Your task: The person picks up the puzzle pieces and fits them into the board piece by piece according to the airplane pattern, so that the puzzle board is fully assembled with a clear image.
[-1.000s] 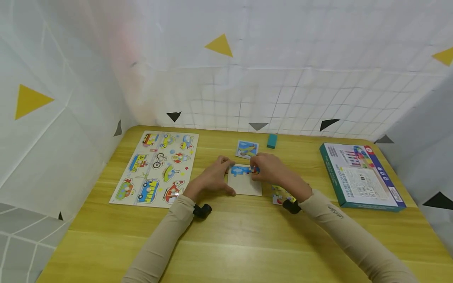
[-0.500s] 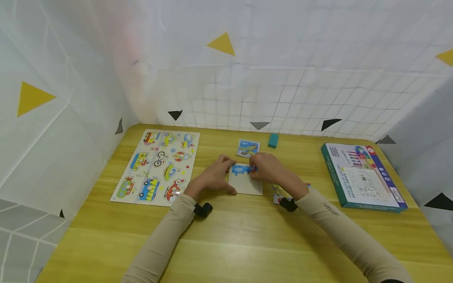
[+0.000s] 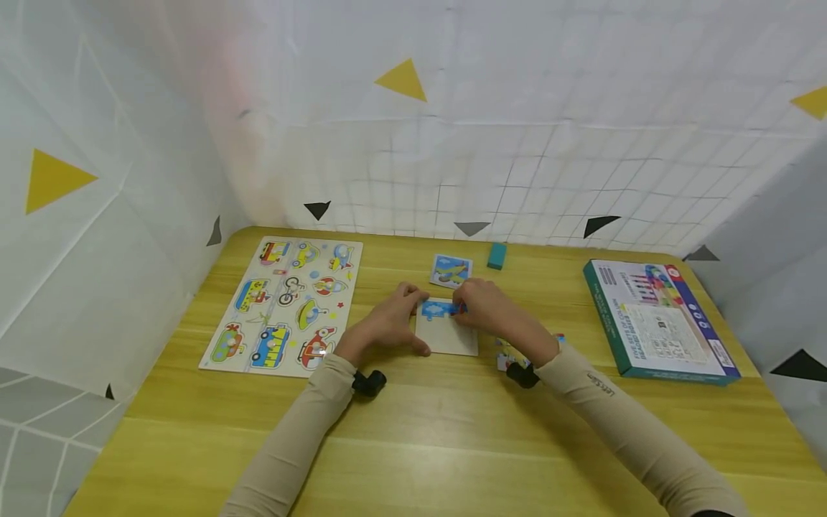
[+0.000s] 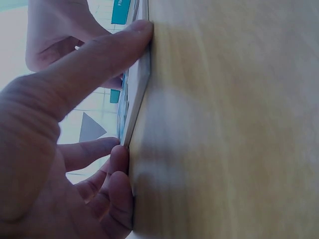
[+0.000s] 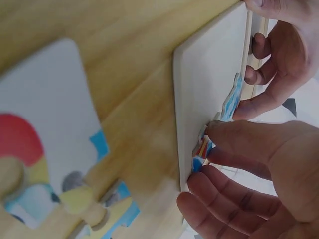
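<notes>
My left hand (image 3: 388,327) holds the left side of a small wooden puzzle board (image 3: 448,339), thumb at its near corner and fingers at its far corner. A blue jigsaw piece (image 3: 434,309) lies along the board's far edge. My right hand (image 3: 486,309) pinches another jigsaw piece (image 5: 204,148), blue with red and yellow, right at the board's far right part. In the right wrist view this piece sits close to the blue one, partly hidden by the thumb and fingers. Several loose jigsaw pieces (image 3: 509,355) lie on the table under my right forearm.
Behind the board lie a picture card (image 3: 451,271) and a teal block (image 3: 497,255). A large vehicle peg puzzle (image 3: 271,316) is on the left. On the right rests a flat toy box (image 3: 659,323). White sheets enclose the wooden table (image 3: 413,438).
My right hand has shifted slightly left along the board's far edge with the pinched piece. The left hand keeps its hold on the board.
</notes>
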Tool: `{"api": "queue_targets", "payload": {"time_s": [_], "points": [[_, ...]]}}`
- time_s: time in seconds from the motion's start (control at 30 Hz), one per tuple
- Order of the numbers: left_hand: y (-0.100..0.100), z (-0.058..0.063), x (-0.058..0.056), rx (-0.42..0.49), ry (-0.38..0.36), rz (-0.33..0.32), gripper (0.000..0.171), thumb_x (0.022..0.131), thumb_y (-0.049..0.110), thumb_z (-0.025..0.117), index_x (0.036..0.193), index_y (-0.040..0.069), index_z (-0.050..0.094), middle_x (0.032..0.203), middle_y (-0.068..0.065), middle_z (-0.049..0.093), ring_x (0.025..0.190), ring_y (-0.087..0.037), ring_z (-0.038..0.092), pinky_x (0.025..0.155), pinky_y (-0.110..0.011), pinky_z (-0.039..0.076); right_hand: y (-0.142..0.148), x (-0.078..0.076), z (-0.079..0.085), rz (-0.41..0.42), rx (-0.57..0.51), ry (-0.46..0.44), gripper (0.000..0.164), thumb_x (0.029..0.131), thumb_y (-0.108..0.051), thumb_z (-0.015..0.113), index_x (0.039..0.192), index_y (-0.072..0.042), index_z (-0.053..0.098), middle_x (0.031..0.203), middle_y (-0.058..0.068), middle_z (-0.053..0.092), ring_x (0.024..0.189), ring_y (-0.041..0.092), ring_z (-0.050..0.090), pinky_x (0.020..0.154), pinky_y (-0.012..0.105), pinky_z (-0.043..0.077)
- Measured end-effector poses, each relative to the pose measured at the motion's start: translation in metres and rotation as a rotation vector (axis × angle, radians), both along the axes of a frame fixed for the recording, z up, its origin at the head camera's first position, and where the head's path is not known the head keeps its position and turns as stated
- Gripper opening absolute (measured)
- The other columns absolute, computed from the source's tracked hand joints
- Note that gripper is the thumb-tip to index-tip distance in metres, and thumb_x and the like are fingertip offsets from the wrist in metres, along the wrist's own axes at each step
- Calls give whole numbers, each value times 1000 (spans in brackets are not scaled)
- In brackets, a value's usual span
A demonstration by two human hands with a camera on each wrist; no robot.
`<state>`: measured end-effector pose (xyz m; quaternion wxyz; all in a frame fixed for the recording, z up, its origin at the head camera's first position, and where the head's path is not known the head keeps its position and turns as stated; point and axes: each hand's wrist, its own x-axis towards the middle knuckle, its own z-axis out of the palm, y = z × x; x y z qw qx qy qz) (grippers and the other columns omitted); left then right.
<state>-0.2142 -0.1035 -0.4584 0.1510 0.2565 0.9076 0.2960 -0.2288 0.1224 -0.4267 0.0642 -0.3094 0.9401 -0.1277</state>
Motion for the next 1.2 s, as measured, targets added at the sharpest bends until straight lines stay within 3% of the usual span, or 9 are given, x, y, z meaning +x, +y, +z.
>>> {"api": "queue_targets", "payload": {"time_s": [0.27, 0.5, 0.63, 0.9, 1.2], "points": [[0, 1, 0, -4, 6, 2, 105, 66, 44, 94, 152, 13, 41, 146, -6, 33, 110, -17, 51, 96, -35, 45, 3, 6, -1, -8, -15, 54, 11, 87, -16, 80, 84, -6, 76, 80, 6, 64, 70, 17, 53, 62, 33, 47], [1, 1, 1, 4, -13, 1, 105, 66, 43, 94, 152, 13, 41, 147, -6, 33, 111, -16, 51, 94, -34, 45, 14, 8, 3, 2, -106, 29, 16, 94, -9, 68, 105, 0, 75, 95, 11, 69, 87, 26, 66, 73, 39, 55], [1, 2, 1, 9, -17, 6, 106, 66, 42, 94, 152, 14, 40, 147, -5, 33, 113, -17, 51, 95, -35, 45, 27, 13, 8, -17, -138, 31, 16, 95, -5, 65, 106, 3, 74, 95, 13, 68, 88, 29, 67, 74, 41, 55], [-1, 1, 2, 23, -26, 3, 107, 66, 42, 94, 153, 13, 40, 149, -6, 32, 116, -18, 52, 98, -38, 45, 52, 31, 16, -42, -100, 23, 20, 94, -9, 68, 109, 3, 72, 98, 17, 66, 89, 32, 66, 73, 40, 54], [1, 2, 3, 22, -31, 7, 107, 65, 42, 95, 152, 13, 40, 151, -7, 31, 117, -18, 52, 97, -37, 45, 67, 40, 20, -58, -24, -7, 26, 91, -14, 73, 112, 3, 72, 103, 16, 67, 94, 31, 65, 78, 44, 55]]}}
